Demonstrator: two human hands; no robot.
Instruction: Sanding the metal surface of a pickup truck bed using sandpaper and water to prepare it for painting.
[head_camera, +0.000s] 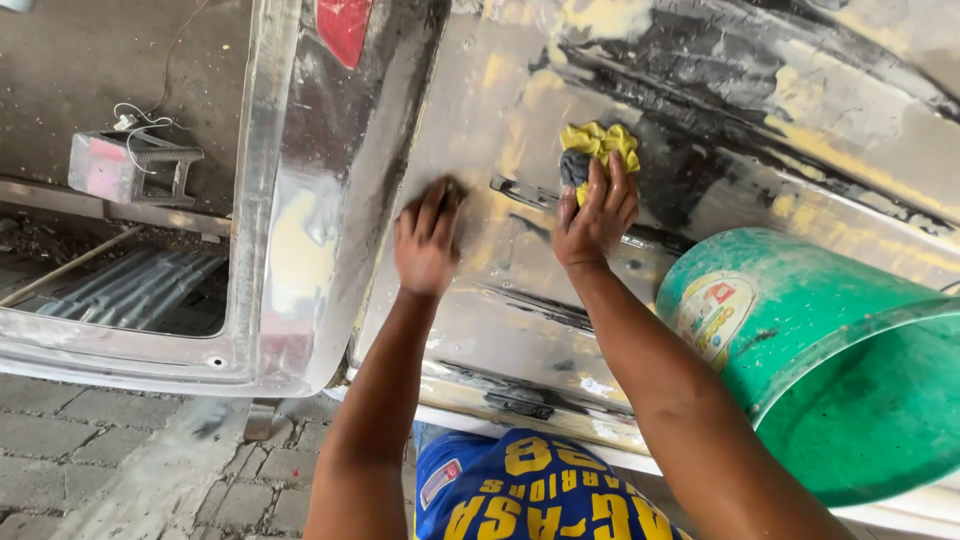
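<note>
Two hands on a sanded car panel (520, 110).

Hidden under left hand (425, 240): a dark thing, hard to make out, pressed flat with fingers together. Right hand (597, 215) closed on a yellow rag (598, 142), pushed against the panel. Just right, a green bucket (800, 300), partly cut off, inside hard to see.

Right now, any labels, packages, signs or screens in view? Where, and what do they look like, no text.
Bucket label: on the side of the green plastic bucket, lower right, beside the right forearm; round, cream and yellow with a small red patch.
Shirt patch: bottom centre, on the blue shirt with yellow print; small, rectangular, white with red.
No packages, signs or screens in view.
</note>
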